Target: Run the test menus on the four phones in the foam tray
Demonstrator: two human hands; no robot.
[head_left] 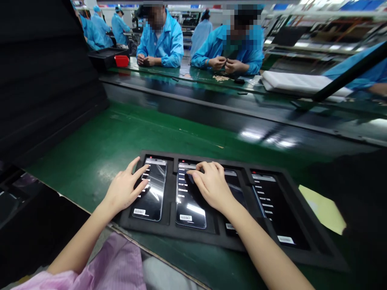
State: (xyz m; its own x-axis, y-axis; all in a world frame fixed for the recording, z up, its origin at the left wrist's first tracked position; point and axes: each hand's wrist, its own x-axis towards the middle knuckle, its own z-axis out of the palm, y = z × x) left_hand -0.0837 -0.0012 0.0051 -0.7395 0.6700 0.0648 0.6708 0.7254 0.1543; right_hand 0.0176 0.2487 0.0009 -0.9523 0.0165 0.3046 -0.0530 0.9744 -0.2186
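Note:
A black foam tray [171, 231] holds several smartphones, their screens lit with white text lists and a barcode label near each bottom edge. Over the leftmost smartphone [155, 193] lies my left hand [125, 187], fingers spread, fingertips at its screen and left edge. My right hand [213, 183] is above the second smartphone [190, 205], its index fingertip at the upper text lines and the other fingers bent. The third smartphone [234, 181] is mostly hidden beneath my right hand and forearm. At the tray's right end rests another smartphone [281, 217].
Yellow paper [323, 209] lies right of the tray on the green table [99, 133]. A dark raised ledge [187, 98] runs behind it. Beyond, people in blue coats [169, 38] work with their hands near a red bin [121, 61] and white stacked trays [302, 84]. A black panel [45, 72] stands left.

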